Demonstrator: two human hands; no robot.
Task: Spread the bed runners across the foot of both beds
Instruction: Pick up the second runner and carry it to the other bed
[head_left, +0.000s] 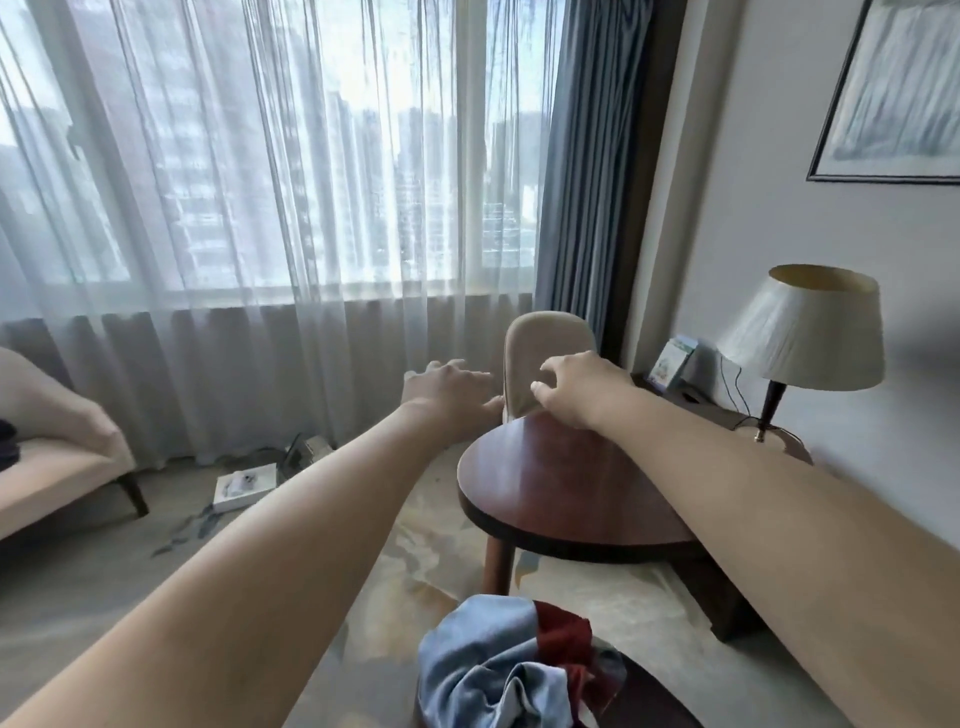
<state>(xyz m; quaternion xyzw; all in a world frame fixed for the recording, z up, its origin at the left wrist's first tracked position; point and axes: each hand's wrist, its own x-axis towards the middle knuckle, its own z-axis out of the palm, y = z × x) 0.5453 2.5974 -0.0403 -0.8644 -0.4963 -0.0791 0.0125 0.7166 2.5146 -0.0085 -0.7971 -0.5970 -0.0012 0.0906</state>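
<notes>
Room and floor: grey carpet (104, 582) with pale swirls is seen below both arms. A wide window beyond the hands is covered by sheer white curtains (260, 208), and a heavy blue drape (582, 182) hangs beyond the right hand. A round wooden table (561, 483), dark red-brown and glossy, stands under the right hand (576, 387) and wrist. A beige padded chair (545, 343) with a rounded back is tucked just past the table, between the two hands. Further to the right of the right hand a lamp (805, 332) with a pleated cream shade is placed on a side table, with a framed picture (898, 93) on the wall above. Far to the left of the left hand (447, 387) a beige upholstered seat (57, 457) is seen, and a white box (244, 486) lies on the floor below that forearm.

The bed runners (498, 670) are bunched well behind both hands, near the camera and between the forearms, on a dark glossy surface (654, 696). They are touched by neither hand. The cloth is crumpled and smooth-looking, part blue-grey, part dark red.

The left hand is stretched forward palm down, fingers loose and slightly spread, nothing held. The right hand is half-curled, fingers and thumb bent, nothing gripped; contact with the chair back cannot be told.
</notes>
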